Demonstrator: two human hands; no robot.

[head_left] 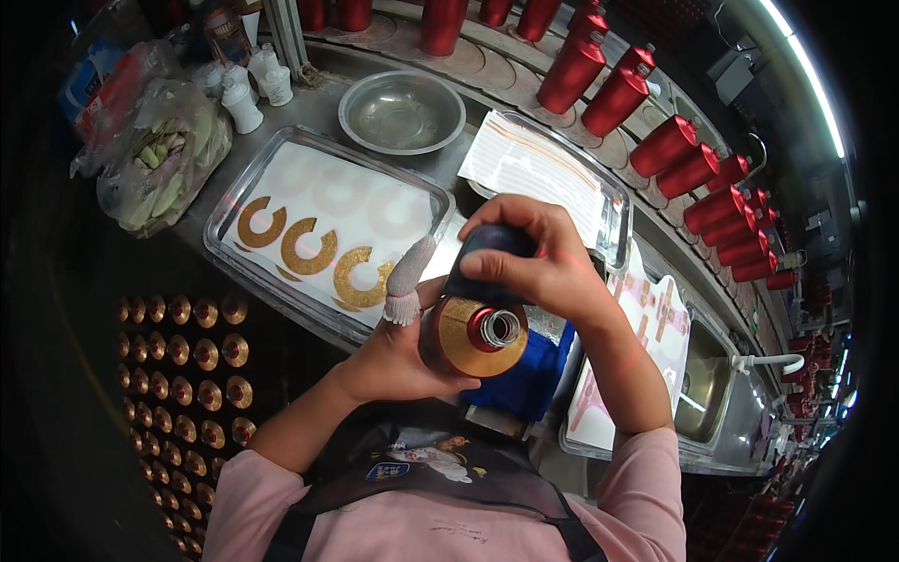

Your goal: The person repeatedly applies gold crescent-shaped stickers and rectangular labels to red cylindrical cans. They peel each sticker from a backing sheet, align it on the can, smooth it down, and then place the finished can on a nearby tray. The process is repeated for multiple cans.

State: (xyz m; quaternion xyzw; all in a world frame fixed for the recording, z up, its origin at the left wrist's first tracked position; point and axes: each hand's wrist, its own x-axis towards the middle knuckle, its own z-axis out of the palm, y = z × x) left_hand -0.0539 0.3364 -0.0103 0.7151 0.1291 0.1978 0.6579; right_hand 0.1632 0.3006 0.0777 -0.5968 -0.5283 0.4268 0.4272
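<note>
Both hands [468,309] around bottle [476,328], seemingly.

A tube light [803,75] at two o'clock gives bright, cool light across the middle. It glares on the steel bowl [401,110] at twelve o'clock and the tray rim [225,211] at ten o'clock. The fisheye bends straight edges, and the rim falls to black, darkest at nine o'clock. The centre stays sharp.
</note>
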